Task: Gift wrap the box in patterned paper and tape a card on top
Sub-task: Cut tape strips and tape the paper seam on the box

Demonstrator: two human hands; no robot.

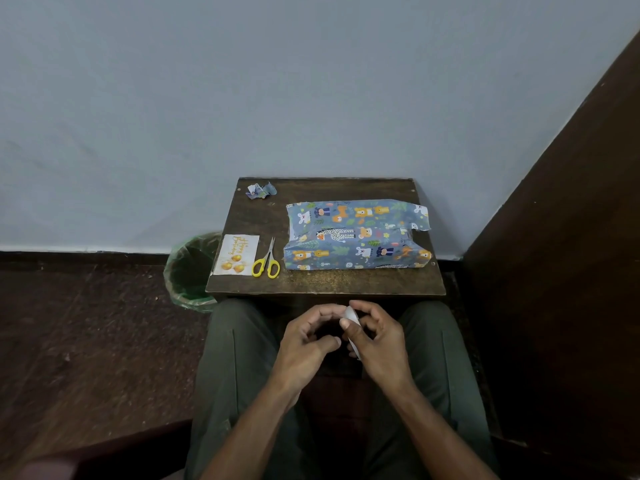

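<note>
My right hand (377,344): fingers (358,308) curled round small white tape roll (352,323), thumb pressed on it. Left hand (308,341): fingers curled, tips at roll's edge; can't tell if pinching tape. Both over lap, short of table (325,284). On table: box in patterned paper (356,235) at right, ends unfolded; scissors (266,261) beside it, card (236,254) at left edge; paper scrap (260,190) at far left corner. Lined bin (188,271) on floor, left.

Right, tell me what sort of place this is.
Probably a plain room at home, used as a makeshift wrapping spot: a small wooden table pushed against a bare wall, a lined waste bin on the dark floor beside it.
</note>
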